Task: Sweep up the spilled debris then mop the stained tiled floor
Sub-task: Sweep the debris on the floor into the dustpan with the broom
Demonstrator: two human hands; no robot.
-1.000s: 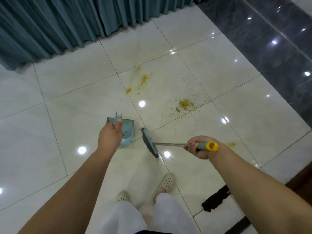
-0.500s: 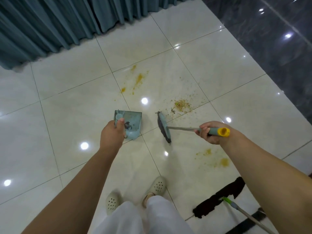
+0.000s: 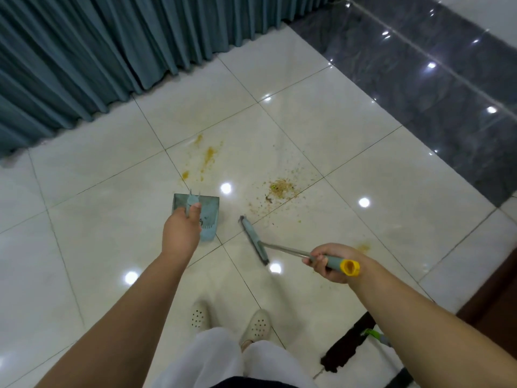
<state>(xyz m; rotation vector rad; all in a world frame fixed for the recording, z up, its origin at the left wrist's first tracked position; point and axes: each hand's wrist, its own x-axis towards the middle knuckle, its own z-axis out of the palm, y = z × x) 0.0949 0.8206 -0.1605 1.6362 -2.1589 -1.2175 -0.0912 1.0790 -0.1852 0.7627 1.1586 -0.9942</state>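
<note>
Left hand: fingers curled round handle of teal dustpan, held low over tiled floor. Right hand: fingers wrapped round grey-and-yellow grip of broom, head just short of crumb debris. Yellow stains beyond dustpan. Black mop lying near right, behind feet.
</note>
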